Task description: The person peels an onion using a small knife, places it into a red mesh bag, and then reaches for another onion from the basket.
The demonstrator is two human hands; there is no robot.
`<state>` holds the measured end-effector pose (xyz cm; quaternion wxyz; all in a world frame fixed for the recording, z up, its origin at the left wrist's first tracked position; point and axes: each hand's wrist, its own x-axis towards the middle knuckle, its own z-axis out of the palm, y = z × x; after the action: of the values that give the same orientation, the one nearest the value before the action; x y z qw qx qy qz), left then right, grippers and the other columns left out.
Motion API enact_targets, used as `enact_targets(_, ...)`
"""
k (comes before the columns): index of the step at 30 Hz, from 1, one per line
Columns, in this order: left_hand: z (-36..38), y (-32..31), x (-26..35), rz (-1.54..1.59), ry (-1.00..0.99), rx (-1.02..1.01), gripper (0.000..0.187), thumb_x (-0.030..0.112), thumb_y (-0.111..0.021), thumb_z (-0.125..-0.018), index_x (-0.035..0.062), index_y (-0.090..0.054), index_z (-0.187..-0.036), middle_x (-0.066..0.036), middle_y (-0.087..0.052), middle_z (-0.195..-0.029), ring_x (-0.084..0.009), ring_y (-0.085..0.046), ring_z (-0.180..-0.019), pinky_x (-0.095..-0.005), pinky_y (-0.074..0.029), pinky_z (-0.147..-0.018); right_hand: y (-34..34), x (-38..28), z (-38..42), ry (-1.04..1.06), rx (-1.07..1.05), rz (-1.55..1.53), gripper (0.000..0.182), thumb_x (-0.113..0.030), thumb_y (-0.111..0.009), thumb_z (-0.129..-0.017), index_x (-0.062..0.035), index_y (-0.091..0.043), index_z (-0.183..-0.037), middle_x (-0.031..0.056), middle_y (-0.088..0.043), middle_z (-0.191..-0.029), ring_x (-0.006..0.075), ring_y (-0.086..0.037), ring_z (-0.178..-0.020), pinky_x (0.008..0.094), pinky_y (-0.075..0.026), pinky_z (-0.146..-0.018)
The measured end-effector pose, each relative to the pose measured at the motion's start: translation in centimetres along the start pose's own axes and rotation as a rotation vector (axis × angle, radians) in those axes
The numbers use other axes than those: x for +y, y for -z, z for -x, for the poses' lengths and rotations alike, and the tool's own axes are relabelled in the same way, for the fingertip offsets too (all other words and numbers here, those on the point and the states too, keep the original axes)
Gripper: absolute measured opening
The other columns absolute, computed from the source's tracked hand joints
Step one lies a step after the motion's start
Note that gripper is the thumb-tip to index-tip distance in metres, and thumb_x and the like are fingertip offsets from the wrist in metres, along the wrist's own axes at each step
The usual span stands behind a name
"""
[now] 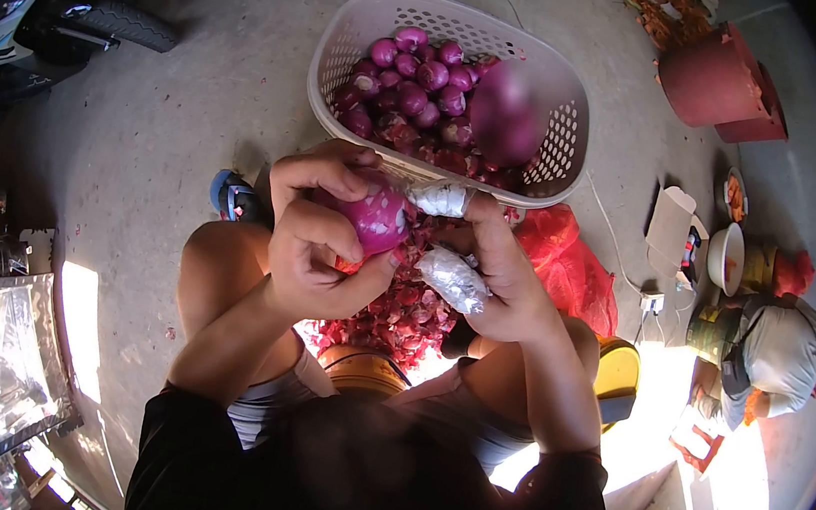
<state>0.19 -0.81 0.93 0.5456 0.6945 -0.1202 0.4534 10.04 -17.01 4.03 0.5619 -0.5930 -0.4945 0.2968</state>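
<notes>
My left hand (pixel 315 234) is wrapped around a red onion (pixel 377 213), whose shiny purple skin is flecked with pale spots. Close to the onion's right side is my right hand (pixel 487 264), thumb and forefinger spread apart. Silvery wrapping covers both of those fingertips, and the other right fingers are mostly hidden. Below the hands, a heap of loose red onion skins (pixel 385 323) lies between my legs. Just beyond the hands stands a pale perforated basket (pixel 353 32) with many peeled red onions (pixel 413 79) in it. A large blurred purple shape (pixel 509 116) overlaps its right half.
Red mesh bag (pixel 568 263) lies right of my hands; a yellow object (pixel 618 375) sits by my right knee. At right, a person (pixel 770 347) bends near a white bowl (pixel 727 256). A red bucket (pixel 710 78) lies upper right, and a wheel (pixel 123 21) shows upper left.
</notes>
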Motion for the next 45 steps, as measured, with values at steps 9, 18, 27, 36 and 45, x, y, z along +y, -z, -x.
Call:
enact_targets(9, 0.1, -0.4, 0.3, 0.067, 0.074, 0.073, 0.037, -0.006, -0.069, -0.062, 0.0132, -0.044, -0.080, -0.012, -0.038, -0.105, -0.0326, -0.045, -0.112, -0.0424, -0.042, -0.091, -1.5, 1.9, 0.1, 0.138, 0.132, 0.017, 0.049, 0.007, -0.053, -0.075, -0.0011, -0.039, -0.121, 0.0170, -0.055, -0.116, 0.0261, -0.061, -0.101, 0.0304, -0.046, -0.082)
enact_targets(18, 0.2, 0.0, 0.0, 0.008, -0.001, 0.028, 0.038, -0.007, -0.069, -0.061, 0.0137, -0.043, -0.080, -0.012, -0.038, -0.106, -0.0328, -0.045, -0.112, -0.0429, -0.042, -0.091, -1.2, 1.2, -0.3, 0.108, 0.133, 0.038, 0.050, 0.006, -0.055, -0.076, -0.0020, -0.039, -0.123, 0.0155, -0.059, -0.110, 0.0242, -0.062, -0.098, 0.0296, -0.046, -0.082)
enact_targets(27, 0.1, -0.2, 0.4, 0.783, 0.444, 0.188, 0.036, 0.017, -0.055, -0.082, 0.0077, -0.035, -0.111, -0.013, -0.039, -0.123, -0.0360, -0.042, -0.119, -0.0470, -0.042, -0.095, -0.6, 1.9, 0.1, 0.111, 0.170, -0.112, 0.052, 0.005, -0.054, -0.082, -0.0008, -0.029, -0.128, 0.0148, -0.051, -0.117, 0.0165, -0.055, -0.099, 0.0264, -0.042, -0.083)
enact_targets(36, -0.1, 0.7, -0.1, 1.478, 0.864, 0.227, 0.060, 0.049, -0.028, -0.094, 0.0044, -0.036, -0.133, -0.015, -0.039, -0.136, -0.0437, -0.032, -0.126, -0.0482, -0.039, -0.101, 0.6, 1.4, 0.4, -0.005, 0.177, 0.110, 0.047, 0.004, -0.057, -0.080, -0.0028, -0.032, -0.118, 0.0102, -0.057, -0.100, 0.0140, -0.059, -0.078, 0.0250, -0.045, -0.069)
enact_targets(45, -0.1, -0.3, 0.4, 1.041, 0.929, 0.173, 0.053, 0.051, -0.034, -0.093, 0.0118, -0.034, -0.130, -0.009, -0.050, -0.118, -0.0208, -0.054, -0.099, -0.0328, -0.046, -0.073, 0.9, 0.8, 0.2, -0.084, 0.243, 0.234, 0.039, 0.006, -0.053, -0.075, -0.0049, -0.044, -0.111, 0.0141, -0.061, -0.096, 0.0302, -0.063, -0.083, 0.0355, -0.049, -0.070)
